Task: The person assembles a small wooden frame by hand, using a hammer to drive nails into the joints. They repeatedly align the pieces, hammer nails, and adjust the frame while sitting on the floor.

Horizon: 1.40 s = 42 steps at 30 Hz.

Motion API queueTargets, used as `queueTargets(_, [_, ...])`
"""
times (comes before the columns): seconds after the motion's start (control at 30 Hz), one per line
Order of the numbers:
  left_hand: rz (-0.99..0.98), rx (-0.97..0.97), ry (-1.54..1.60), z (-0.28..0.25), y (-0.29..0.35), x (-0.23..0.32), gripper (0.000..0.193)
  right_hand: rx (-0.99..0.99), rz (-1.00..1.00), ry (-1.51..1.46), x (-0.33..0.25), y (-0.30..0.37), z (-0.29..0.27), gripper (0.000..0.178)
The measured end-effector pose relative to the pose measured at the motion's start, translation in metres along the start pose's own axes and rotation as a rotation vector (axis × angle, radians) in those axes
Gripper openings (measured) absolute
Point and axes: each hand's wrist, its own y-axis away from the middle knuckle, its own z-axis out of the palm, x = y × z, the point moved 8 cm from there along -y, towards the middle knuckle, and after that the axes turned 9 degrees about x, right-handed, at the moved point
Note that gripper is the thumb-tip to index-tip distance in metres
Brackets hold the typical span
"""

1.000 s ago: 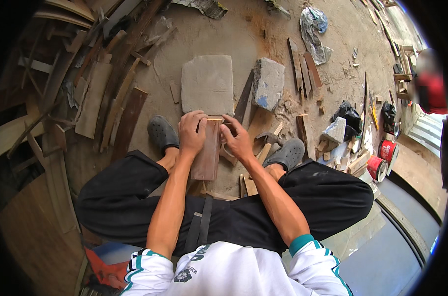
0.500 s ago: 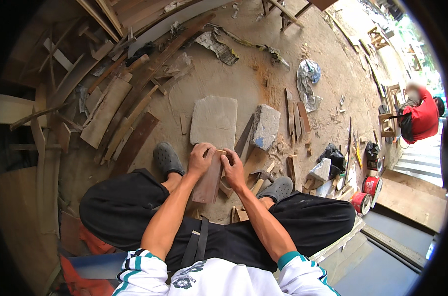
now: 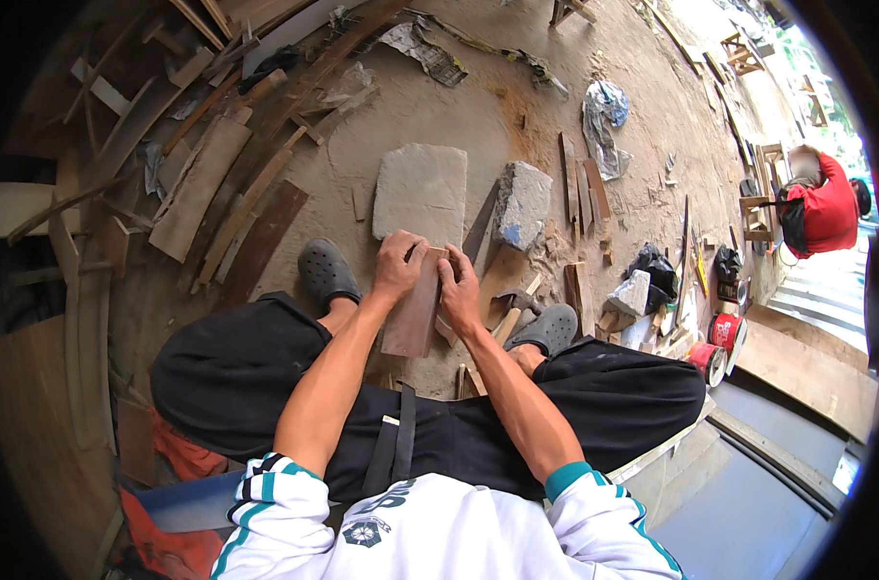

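Note:
Between my knees, a flat reddish-brown wooden board [image 3: 413,324] points away from me, its far end at the near edge of a pale stone slab [image 3: 420,191]. My left hand [image 3: 398,263] is closed at the board's far left corner, fingers bent. On the opposite corner, my right hand [image 3: 459,288] pinches the edge with thumb and fingers. A thin, lighter strip shows along the far end between both hands; whether it is a separate piece I cannot tell. Beside my right foot lies a hammer [image 3: 523,302] with a wooden handle.
A rough concrete block [image 3: 524,205] stands right of the slab, beside a dark flat blade-like piece [image 3: 480,227]. Planks [image 3: 203,188] pile up at left. Black plastic bags [image 3: 656,274] and red cans [image 3: 726,331] are at right. A person in red [image 3: 826,208] sits farther off.
The whole scene sits higher in the picture as the view tips. Both hands stay on the board's far end, with only slight finger shifts.

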Motion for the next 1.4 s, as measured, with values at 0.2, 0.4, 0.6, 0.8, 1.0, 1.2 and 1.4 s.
queueTargets(0.2, [0.063,-0.004,-0.036,0.003,-0.003,0.005,0.014,0.319,0.198,0.387,0.051,-0.021,-0.094,0.038])
queueTargets(0.4, [0.077,-0.046,-0.108,0.003,-0.004,0.006,0.014,0.468,0.534,0.942,0.118,0.015,-0.194,0.065])
queueTargets(0.6, [0.027,-0.055,-0.065,0.002,-0.004,0.001,0.015,0.256,0.572,0.987,0.169,0.009,-0.185,0.070])
queueTargets(0.8, [-0.039,-0.067,-0.006,0.006,-0.004,-0.003,0.018,0.346,0.679,0.581,0.200,-0.005,-0.192,0.040])
queueTargets(1.0, [-0.153,-0.149,-0.064,0.006,-0.003,-0.011,0.025,0.231,0.591,0.119,0.108,-0.006,-0.148,0.026])
queueTargets(1.2, [-0.199,-0.121,0.022,0.013,0.002,-0.026,0.029,0.006,0.262,0.091,0.000,-0.017,-0.100,0.028])
queueTargets(1.4, [-0.418,-0.068,0.185,0.015,0.010,-0.047,0.039,0.009,0.303,-0.145,-0.008,-0.019,-0.035,0.037])
